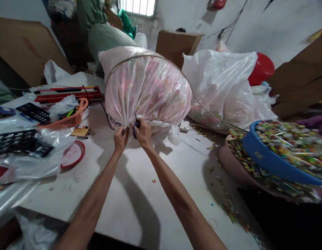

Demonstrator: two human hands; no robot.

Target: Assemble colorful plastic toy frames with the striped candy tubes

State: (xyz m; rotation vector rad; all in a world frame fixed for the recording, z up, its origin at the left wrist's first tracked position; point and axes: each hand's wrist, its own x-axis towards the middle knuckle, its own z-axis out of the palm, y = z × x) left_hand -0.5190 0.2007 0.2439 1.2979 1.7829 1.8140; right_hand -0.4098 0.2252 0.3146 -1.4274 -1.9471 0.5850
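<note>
A big translucent white sack, stuffed with pink and multicoloured pieces, stands on the table in front of me. My left hand pinches the gathered neck of the sack at its lower front. Close beside it, my right hand grips a pair of scissors with dark blue handles, the blade pointing up against the plastic. The scissors' tips lie near the gathered folds; whether they touch a tie there I cannot make out. A loose flap of the sack hangs to the right of my right hand.
Right: a blue basin heaped with small colourful pieces rests on a pink basin. Behind stands another filled sack. Left: an orange basket, black trays and a red-rimmed lid. A white power strip lies right of the sack.
</note>
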